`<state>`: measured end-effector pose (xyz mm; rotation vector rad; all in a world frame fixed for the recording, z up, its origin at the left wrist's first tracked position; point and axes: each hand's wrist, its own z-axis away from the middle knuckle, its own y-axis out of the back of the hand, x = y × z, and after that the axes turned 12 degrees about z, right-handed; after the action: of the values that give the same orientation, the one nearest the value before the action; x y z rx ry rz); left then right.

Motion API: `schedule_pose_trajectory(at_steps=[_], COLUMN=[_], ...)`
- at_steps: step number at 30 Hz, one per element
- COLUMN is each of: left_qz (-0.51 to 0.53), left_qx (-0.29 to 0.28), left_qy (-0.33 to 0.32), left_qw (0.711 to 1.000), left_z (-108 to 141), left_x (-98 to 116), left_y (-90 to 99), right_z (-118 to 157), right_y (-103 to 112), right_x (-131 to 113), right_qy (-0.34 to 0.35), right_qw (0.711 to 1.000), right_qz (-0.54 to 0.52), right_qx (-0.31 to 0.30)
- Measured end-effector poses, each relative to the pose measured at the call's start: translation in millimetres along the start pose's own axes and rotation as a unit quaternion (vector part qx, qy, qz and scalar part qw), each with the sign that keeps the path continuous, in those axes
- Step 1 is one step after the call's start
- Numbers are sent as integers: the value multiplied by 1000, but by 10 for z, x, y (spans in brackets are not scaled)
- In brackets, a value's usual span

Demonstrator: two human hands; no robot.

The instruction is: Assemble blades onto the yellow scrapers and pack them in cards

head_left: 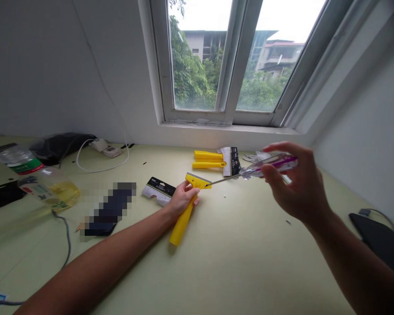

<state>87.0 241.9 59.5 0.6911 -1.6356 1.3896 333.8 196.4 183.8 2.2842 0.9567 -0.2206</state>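
Over the pale green desk (pixel 249 267) — left hand (pixel 182 200) closed round a yellow scraper (pixel 183 222), right hand (pixel 295 186) pinching a clear-handled screwdriver (pixel 269 166), its tip touching the scraper head (pixel 197 180).

A yellow plastic scraper (pixel 183 223) is gripped at its head in the left hand (pixel 182 200), handle slanting down toward the person, grey blade edge outward. A clear purple-striped screwdriver (pixel 269 166), held in the right hand (pixel 295 183), reaches across, its thin steel shaft's tip at the scraper's head.

Plain workroom — pale green desk (pixel 249 267), white-framed window (pixel 197 65)
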Motion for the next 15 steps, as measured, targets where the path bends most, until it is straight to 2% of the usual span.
schedule_pose_trajectory(at_steps=[3, 7, 8, 11, 12, 15], left_qz=[-3, -3, -2, 0, 0, -2], left_qx=[13, 32, 42, 57, 55, 49], left_qy=[-8, -13, -16, -22, -22, -23], left_qw=[1000, 999, 999, 998, 998, 999], left_z=[3, 6, 5, 4, 5, 11], left_x=[-11, -35, -39, -40, -38, -36], left_y=[-14, -18, -18, -23, -26, -33], right_z=[-23, -47, -55, -77, -83, -95], right_y=[88, 140, 149, 181, 192, 216], right_x=[-7, -38, -39, -24, -15, 16], right_qy=[67, 37, 29, 32, 31, -1], right_qw=[995, 986, 982, 979, 978, 965], right_qz=[11, 161, 182, 161, 167, 254], right_qx=[-74, -30, -43, -123, -124, -64])
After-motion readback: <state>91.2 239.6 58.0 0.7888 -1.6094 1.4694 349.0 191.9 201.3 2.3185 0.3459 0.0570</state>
